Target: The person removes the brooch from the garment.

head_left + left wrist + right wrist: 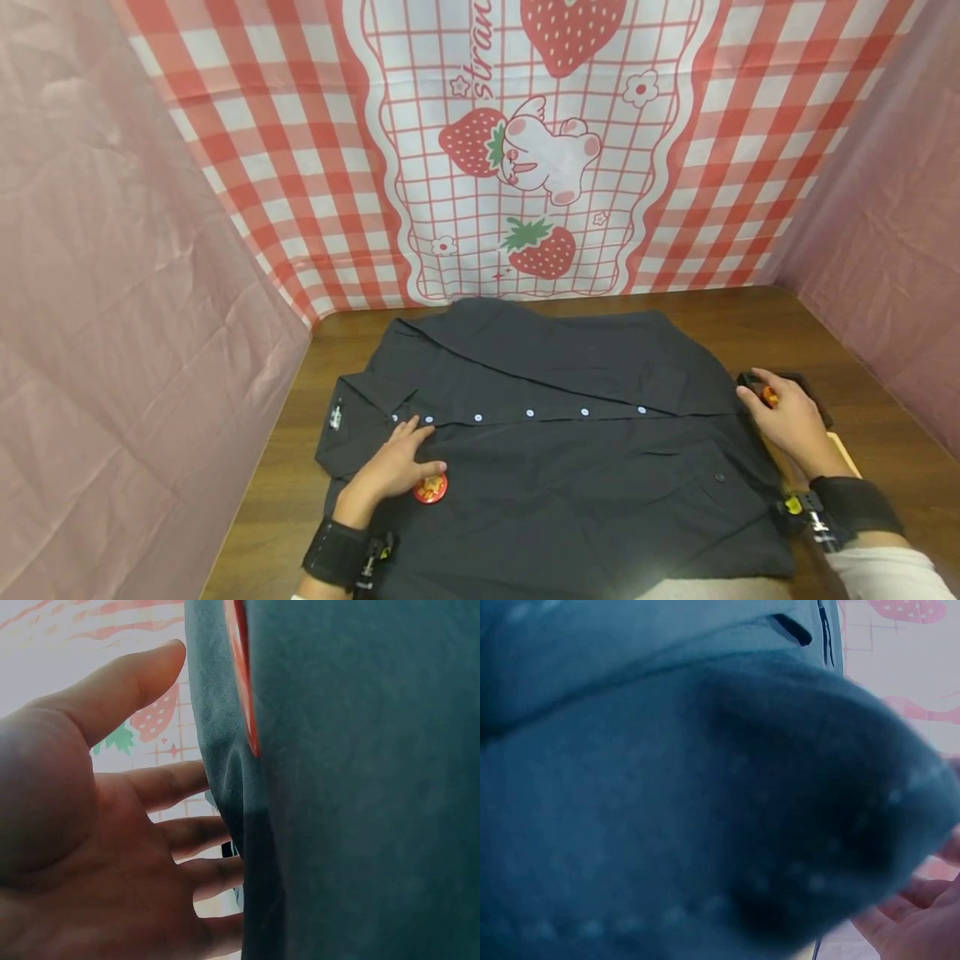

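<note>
A dark button-up shirt (570, 500) lies spread on its side across the table, its collar (352, 417) to the left and a row of white buttons along the middle. My left hand (397, 462) rests on it near the collar with fingers spread, fingertips by the button row. Under the thumb's edge sits a round red badge (431, 490); its rim shows edge-on in the left wrist view. My right hand (791, 421) is over a black tray (810, 392) past the shirt's right edge. A small orange item (769, 397) shows between thumb and index finger, which stand apart.
The wooden table (270, 467) shows around the shirt. A pale yellow strip (843, 452) lies by the right wrist. Behind hangs a red-and-white checked cloth (285, 167) with strawberries; pink cloths (150, 292) close off both sides.
</note>
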The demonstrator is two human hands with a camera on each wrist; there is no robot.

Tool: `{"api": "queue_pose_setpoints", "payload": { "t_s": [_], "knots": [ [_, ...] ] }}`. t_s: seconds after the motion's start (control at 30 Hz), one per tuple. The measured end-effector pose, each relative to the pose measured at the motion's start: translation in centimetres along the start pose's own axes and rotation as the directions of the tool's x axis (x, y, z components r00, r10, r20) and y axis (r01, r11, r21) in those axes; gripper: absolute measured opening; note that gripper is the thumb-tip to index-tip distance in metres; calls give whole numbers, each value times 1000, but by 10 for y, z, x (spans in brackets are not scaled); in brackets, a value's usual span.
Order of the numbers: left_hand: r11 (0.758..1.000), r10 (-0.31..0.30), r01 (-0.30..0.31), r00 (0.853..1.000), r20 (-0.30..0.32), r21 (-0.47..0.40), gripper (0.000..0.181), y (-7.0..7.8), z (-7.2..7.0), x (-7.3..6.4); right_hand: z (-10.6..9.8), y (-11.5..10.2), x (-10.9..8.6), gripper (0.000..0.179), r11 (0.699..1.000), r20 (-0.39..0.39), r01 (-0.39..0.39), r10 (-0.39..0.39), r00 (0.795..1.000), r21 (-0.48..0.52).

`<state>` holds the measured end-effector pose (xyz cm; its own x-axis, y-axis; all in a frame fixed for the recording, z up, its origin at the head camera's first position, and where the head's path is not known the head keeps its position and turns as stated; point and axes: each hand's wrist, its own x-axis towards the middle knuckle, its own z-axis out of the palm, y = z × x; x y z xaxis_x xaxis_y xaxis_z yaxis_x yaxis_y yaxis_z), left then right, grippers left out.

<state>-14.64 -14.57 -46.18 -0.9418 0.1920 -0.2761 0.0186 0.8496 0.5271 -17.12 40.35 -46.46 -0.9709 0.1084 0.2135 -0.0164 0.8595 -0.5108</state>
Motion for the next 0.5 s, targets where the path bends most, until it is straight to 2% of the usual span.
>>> {"api": "queue_pose_setpoints", "payload": {
  "t_s": [0.13,0.5],
  "knots": [
    [1000,2,-2,1000,-5,2,69,-1,1,0,2,-1,-1,62,1000,39,-13,13,999,-2],
    [999,34,-34,999,-19,-7,68,-4,1,0,9,-7,-2,58,998,8,57,-57,998,3]
  ]
}}
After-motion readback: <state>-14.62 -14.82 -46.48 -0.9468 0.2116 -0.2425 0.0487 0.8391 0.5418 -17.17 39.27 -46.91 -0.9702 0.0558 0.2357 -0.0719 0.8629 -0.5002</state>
